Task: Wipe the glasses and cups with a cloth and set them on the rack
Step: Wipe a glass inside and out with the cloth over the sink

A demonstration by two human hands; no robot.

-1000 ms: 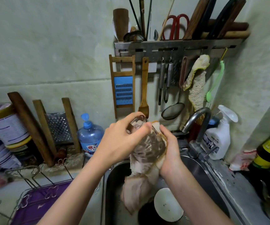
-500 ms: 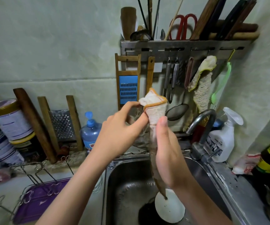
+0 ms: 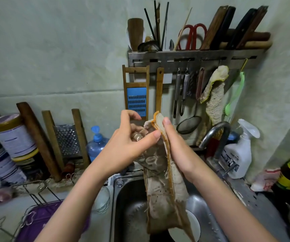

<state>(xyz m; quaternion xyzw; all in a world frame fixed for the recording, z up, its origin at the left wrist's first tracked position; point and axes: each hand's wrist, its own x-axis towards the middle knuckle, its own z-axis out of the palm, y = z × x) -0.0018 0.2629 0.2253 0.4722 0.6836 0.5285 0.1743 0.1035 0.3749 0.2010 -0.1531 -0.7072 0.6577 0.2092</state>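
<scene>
Over the sink, my left hand [image 3: 132,144] grips a clear patterned glass [image 3: 149,158], its thumb across the side. A beige cloth [image 3: 165,193] with an orange hem covers the glass's right side and hangs down into the sink. My right hand [image 3: 177,151] presses the cloth flat against the glass, fingers straight and pointing up. The wire rack [image 3: 31,193] with a purple tray [image 3: 41,222] stands at the lower left. Another clear glass [image 3: 101,199] sits on the counter beside the sink, partly hidden by my left forearm.
The steel sink [image 3: 123,198] holds a white dish [image 3: 191,227]. A tap [image 3: 214,137] and spray bottle [image 3: 240,152] stand to the right. Tins, a grater and a blue-capped bottle [image 3: 96,145] line the wall at left. A utensil rail [image 3: 193,58] hangs above.
The cloth, earlier wrapped round the glass and then drawn up above it, now lies along the glass's right side under my flat right hand. The view has shifted slightly.
</scene>
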